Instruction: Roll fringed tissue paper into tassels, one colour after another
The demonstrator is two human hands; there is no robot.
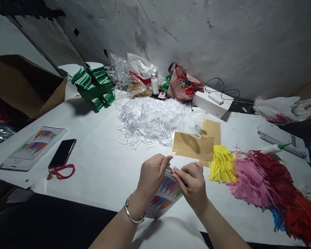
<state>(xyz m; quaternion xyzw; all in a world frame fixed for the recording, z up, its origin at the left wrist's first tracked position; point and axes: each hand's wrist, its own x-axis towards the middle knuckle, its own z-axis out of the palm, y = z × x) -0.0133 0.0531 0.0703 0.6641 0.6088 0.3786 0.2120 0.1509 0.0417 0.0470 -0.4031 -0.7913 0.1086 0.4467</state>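
Observation:
My left hand (152, 175), with a silver bangle at its wrist, pinches the top edge of a flat packet (162, 200) printed with colourful tassels. My right hand (192, 182) pinches the same edge a little to the right, its thumb and forefinger close to the left thumb. The packet stands tilted at the table's near edge, partly hidden behind both hands. Just beyond them lies a brown paper envelope (191, 146). Yellow tissue tassels (223, 164) are close to the right hand, followed by pink tassels (251, 176) and dark red ones (273, 169).
A heap of white string (155, 119) covers the table's middle. At left lie similar printed packets (32, 148) and a phone (62, 153) with a red strap. Green paper bundles (93, 84), a white bottle (154, 84), a pink bag (180, 86) and a white box (212, 103) line the back.

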